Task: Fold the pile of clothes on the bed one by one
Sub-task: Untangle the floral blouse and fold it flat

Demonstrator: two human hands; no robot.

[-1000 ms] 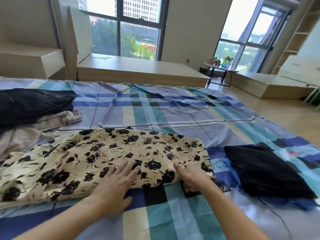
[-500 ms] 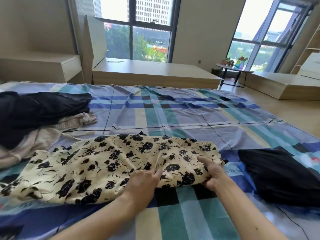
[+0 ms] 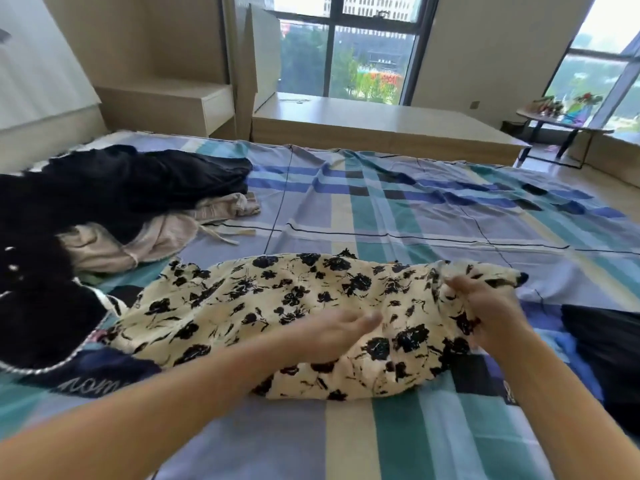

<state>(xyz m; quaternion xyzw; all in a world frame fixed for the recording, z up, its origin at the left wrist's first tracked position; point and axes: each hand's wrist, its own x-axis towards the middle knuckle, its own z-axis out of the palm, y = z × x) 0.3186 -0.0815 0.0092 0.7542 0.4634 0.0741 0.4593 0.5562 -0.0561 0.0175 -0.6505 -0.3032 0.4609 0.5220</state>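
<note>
On bed [image 3: 415, 209], dress [image 3: 277, 299] runs left-right; right hand [image 3: 485, 306] grips its right end, left hand [image 3: 332, 330] lies flat, fingers straight, mid-cloth.

R grip [image 3: 485, 306] pinches floral cloth [image 3: 242, 306] — L grip [image 3: 332, 336] flat.

Spread garment [image 3: 277, 306] lies mid-bed [image 3: 381, 209], toward the near edge. Left hand [image 3: 332, 336] rests on its middle; right hand [image 3: 485, 306] grips its right end. Clothes pile [image 3: 121, 202]: left, partly behind. Separate garment [image 3: 602, 348]: right, apart. Platform [image 3: 381, 123] behind the bed; small table [image 3: 561, 123] far right.
</note>
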